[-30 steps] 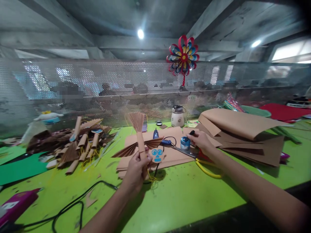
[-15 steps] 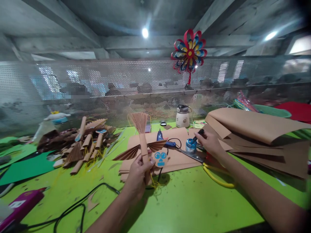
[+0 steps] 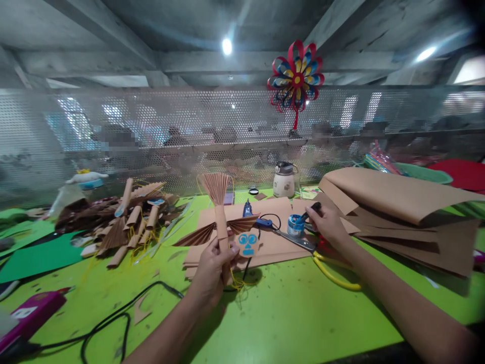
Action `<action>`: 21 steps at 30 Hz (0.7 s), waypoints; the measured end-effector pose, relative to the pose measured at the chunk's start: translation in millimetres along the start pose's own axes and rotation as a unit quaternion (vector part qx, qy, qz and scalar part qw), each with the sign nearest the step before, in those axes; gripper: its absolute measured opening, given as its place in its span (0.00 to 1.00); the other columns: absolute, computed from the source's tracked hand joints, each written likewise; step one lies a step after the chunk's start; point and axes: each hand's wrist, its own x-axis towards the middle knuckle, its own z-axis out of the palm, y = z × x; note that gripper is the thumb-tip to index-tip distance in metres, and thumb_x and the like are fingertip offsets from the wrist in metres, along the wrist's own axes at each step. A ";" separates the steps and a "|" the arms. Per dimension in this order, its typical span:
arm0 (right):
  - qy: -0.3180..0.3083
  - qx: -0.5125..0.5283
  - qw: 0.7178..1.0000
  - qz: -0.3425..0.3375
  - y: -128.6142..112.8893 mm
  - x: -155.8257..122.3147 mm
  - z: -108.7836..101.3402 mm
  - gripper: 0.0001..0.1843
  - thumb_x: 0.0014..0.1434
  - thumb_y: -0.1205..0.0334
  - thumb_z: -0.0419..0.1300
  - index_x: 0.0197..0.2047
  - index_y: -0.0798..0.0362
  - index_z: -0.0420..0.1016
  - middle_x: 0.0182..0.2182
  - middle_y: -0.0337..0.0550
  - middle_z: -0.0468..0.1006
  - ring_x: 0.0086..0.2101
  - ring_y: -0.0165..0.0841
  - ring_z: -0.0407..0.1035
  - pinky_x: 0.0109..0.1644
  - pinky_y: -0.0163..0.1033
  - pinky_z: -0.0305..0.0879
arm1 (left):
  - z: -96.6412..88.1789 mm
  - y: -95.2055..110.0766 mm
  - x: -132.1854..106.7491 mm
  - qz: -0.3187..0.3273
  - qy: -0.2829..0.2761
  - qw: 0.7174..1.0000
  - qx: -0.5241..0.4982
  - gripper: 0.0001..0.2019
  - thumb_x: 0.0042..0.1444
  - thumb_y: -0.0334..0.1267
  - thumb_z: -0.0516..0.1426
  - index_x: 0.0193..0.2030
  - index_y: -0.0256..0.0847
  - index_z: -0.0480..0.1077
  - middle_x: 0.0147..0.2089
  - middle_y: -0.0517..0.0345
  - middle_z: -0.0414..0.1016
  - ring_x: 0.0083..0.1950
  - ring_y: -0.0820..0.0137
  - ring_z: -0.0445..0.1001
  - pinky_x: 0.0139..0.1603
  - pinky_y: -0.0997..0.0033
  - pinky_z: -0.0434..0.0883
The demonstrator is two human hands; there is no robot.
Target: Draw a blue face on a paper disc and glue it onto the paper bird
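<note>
My left hand is closed around the lower tube of a brown paper bird figure, which has pleated fan wings and an upright fan tail. A rounded paper face with blue painted eyes, nose and mouth hangs on its right side, close to my thumb. Loose yellow string dangles below. My right hand pinches a dark-handled brush, its blue-coated end at the mouth of a small jar of blue paint. The brush tip is hard to make out there.
Yellow-handled scissors and a blue glue gun lie by the jar. Brown paper sheets fill the right; a heap of paper figures lies left. Black cable crosses the front left. A lidded bottle stands behind.
The view has shifted slightly. The paper bird is tilted a little more, with its face turned somewhat. The right hand still has the brush at the paint jar.
</note>
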 end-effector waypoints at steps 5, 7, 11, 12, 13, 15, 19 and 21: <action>-0.012 0.027 1.000 0.007 -4.0 -3.1 3.6 0.22 0.69 0.47 0.64 0.31 0.55 0.74 0.23 0.32 0.73 0.21 0.26 0.67 0.28 0.34 0.68 | 2.6 2.2 -1.5 0.006 -0.005 1.000 -0.003 0.29 0.33 0.35 0.76 0.43 0.36 0.72 0.31 0.60 0.76 0.27 0.74 0.71 0.26 0.78 0.67; 0.019 0.050 0.999 0.000 -12.1 -4.3 -4.1 0.27 0.63 0.38 0.67 0.26 0.53 0.72 0.20 0.35 0.72 0.20 0.29 0.65 0.25 0.37 0.64 | 1.5 -0.2 0.3 0.009 -0.005 1.000 -0.003 0.30 0.33 0.36 0.77 0.44 0.36 0.72 0.30 0.60 0.76 0.26 0.75 0.70 0.25 0.78 0.65; 0.085 0.112 0.990 -0.017 -35.4 -10.9 -19.6 0.32 0.51 0.28 0.69 0.23 0.50 0.70 0.17 0.38 0.70 0.19 0.31 0.62 0.24 0.40 0.60 | -2.8 -8.6 5.4 0.020 -0.005 1.000 -0.005 0.30 0.33 0.37 0.77 0.45 0.37 0.73 0.30 0.61 0.75 0.24 0.76 0.69 0.23 0.78 0.62; 0.098 0.132 0.986 -0.021 -41.5 -13.6 -21.4 0.32 0.50 0.28 0.70 0.23 0.49 0.70 0.17 0.37 0.69 0.19 0.31 0.62 0.24 0.40 0.59 | -3.8 -11.0 6.4 0.024 -0.005 1.000 -0.005 0.29 0.34 0.37 0.76 0.44 0.37 0.73 0.30 0.61 0.75 0.25 0.75 0.69 0.23 0.78 0.62; 0.109 0.155 0.982 -0.025 -47.3 -16.6 -22.2 0.31 0.50 0.29 0.70 0.25 0.49 0.70 0.17 0.37 0.69 0.19 0.31 0.61 0.23 0.40 0.59 | -4.6 -13.2 7.3 0.026 -0.007 1.000 -0.005 0.29 0.34 0.37 0.76 0.44 0.38 0.73 0.31 0.61 0.75 0.25 0.75 0.70 0.24 0.78 0.63; 0.118 0.205 0.971 -0.029 -58.6 -23.7 -21.3 0.29 0.50 0.30 0.71 0.28 0.49 0.71 0.18 0.36 0.68 0.19 0.30 0.61 0.22 0.39 0.58 | -6.0 -17.3 8.4 0.027 -0.011 1.000 -0.001 0.27 0.35 0.37 0.76 0.43 0.37 0.73 0.31 0.60 0.76 0.26 0.74 0.71 0.25 0.76 0.65; 0.062 0.294 0.953 -0.022 -83.7 -41.3 -12.5 0.26 0.51 0.35 0.71 0.34 0.51 0.76 0.20 0.38 0.72 0.21 0.31 0.65 0.22 0.38 0.62 | -7.2 -22.9 7.7 0.022 -0.030 0.999 0.015 0.19 0.41 0.37 0.74 0.37 0.38 0.72 0.29 0.63 0.74 0.26 0.74 0.70 0.26 0.74 0.67; 0.010 0.322 0.947 -0.007 -99.3 -50.6 -5.2 0.25 0.51 0.39 0.74 0.34 0.53 0.78 0.21 0.40 0.76 0.20 0.31 0.67 0.22 0.37 0.65 | -7.1 -24.1 5.7 0.020 -0.039 0.999 0.024 0.16 0.44 0.36 0.72 0.34 0.38 0.71 0.27 0.65 0.72 0.24 0.76 0.67 0.25 0.76 0.64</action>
